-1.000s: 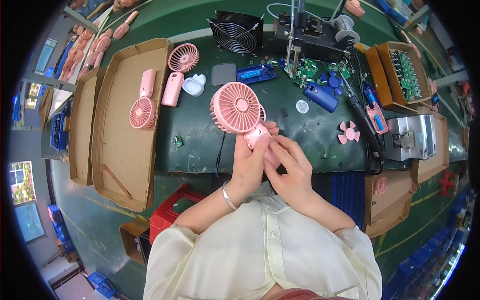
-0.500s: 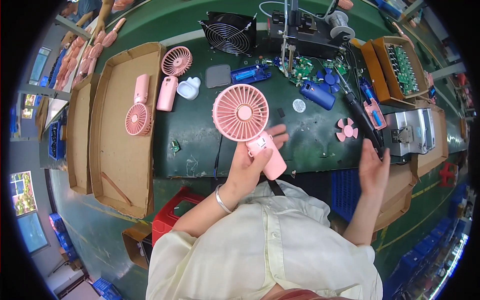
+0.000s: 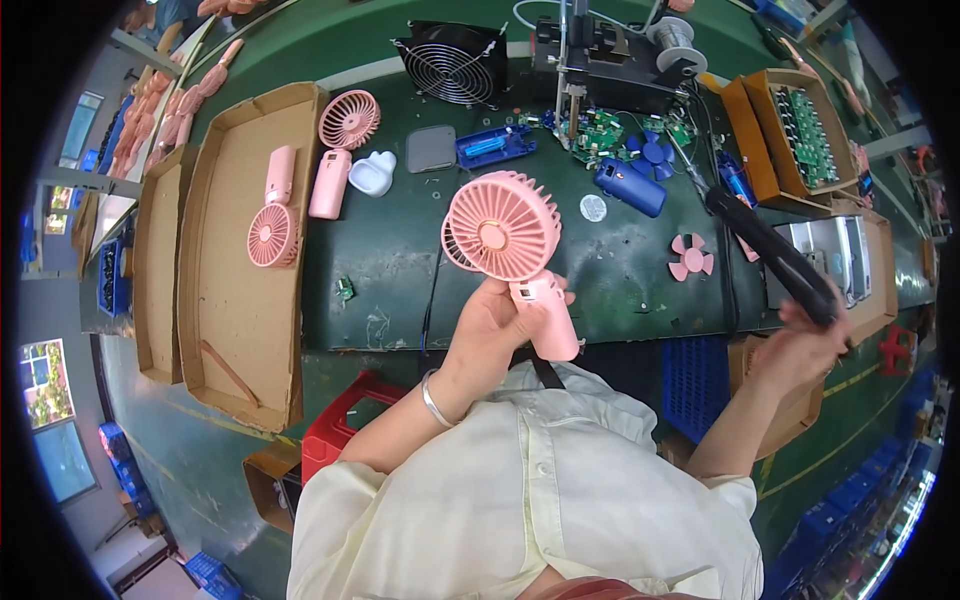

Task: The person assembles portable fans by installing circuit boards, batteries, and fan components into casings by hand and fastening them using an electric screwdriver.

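Observation:
My left hand is wrapped round the handle of a pink handheld fan, held above the bench's near edge. The round slatted grille is uppermost, turned slightly aside, and part of a second ring shows behind it. Over at the right, my right hand grips the near end of a long black cylindrical tool; its exact kind is unclear. Left of that tool a loose pink fan blade lies on the green bench. A blue fan handle and a blue fan blade lie farther back.
Cardboard trays stand at the left; the larger tray holds a pink fan. Pink fan parts and a white cloud-shaped dish lie beside it. Behind are a black cooling fan, solder spool, and boxed circuit boards.
My right hand has closed on the black tool, moving its near end up and to the right. The pink fan has shifted slightly right and turned, exposing the ring behind its grille.

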Demonstrator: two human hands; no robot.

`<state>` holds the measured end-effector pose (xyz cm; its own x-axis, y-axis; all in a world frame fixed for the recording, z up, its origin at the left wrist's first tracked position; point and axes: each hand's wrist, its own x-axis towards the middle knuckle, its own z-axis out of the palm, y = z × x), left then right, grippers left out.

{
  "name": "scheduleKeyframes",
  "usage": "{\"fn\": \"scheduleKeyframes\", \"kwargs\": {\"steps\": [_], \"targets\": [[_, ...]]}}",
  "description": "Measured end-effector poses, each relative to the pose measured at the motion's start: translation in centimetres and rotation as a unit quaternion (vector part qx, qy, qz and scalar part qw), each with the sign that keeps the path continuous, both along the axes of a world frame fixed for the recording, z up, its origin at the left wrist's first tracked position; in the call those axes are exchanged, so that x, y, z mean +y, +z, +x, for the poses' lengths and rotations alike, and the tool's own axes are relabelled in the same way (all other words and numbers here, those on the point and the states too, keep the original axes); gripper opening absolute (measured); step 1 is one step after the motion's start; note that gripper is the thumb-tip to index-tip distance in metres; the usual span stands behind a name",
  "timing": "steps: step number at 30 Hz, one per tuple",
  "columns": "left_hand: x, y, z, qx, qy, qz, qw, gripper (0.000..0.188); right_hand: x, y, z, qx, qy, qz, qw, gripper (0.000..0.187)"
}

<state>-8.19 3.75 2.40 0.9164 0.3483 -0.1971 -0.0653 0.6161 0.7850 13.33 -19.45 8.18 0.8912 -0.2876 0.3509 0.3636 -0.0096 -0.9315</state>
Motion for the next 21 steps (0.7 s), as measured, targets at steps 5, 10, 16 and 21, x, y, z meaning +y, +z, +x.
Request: {"fn": "scheduleKeyframes", "kwargs": {"steps": [5, 10, 16, 21], "targets": [[-0.3, 0.6, 0.4, 0.016, 0.002, -0.123, 0.992, 0.054, 1.9, 3.5, -1.3, -0.24, 0.04, -0.06, 0.968, 0.056], [-0.6, 0.6, 0.5, -0.053, -0.029, -0.213, 0.975, 0.055, 8.6, 1.5, -2.2, -0.042, 0.594, 0.09, 0.798, 0.107], [-1.0, -0.5, 0.3, 0.012, -0.013, -0.133, 0.991, 0.025, 9.7, -1.4, -5.0, 0.084, 0.587, 0.149, 0.791, 0.08], [-1.6, -0.6, 1.0, 0.065, -0.006, -0.078, 0.995, 0.022, 10.1, 1.9, -9.5, -0.163, 0.537, 0.202, 0.802, 0.02]]}}
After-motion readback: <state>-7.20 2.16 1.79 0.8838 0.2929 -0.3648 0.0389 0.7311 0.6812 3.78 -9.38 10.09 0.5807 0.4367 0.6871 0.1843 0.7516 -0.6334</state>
